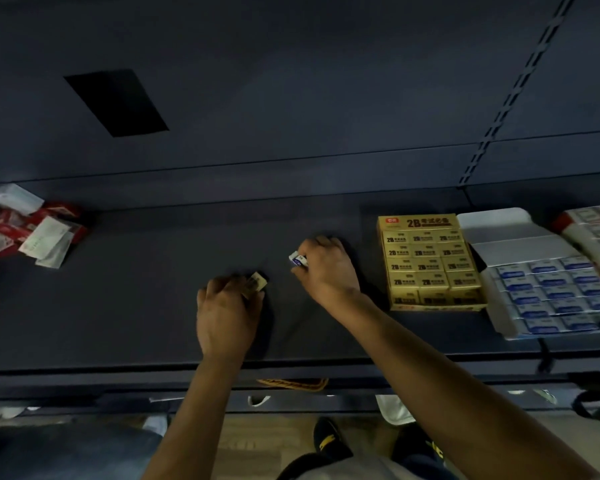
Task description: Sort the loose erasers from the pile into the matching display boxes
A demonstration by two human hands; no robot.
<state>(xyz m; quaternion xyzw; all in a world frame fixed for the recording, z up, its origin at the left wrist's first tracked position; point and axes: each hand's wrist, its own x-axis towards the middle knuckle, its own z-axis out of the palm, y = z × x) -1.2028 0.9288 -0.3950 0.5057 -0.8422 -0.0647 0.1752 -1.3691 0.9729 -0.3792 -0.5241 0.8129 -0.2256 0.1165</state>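
Both hands loaded, left of the gold display box (430, 261).
Right hand (326, 268) pinches blue eraser (298, 259), nearer; left hand (226, 306) grips gold eraser (256, 284).

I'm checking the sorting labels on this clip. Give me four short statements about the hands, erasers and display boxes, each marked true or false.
1. The left hand holds a gold-wrapped rectangular eraser. True.
2. The right hand is empty. False: it pinches a white-and-blue eraser.
3. The yellow cardboard display box sits left of the white cardboard display box. True.
4. The yellow box stands empty. False: rows of erasers fill it.
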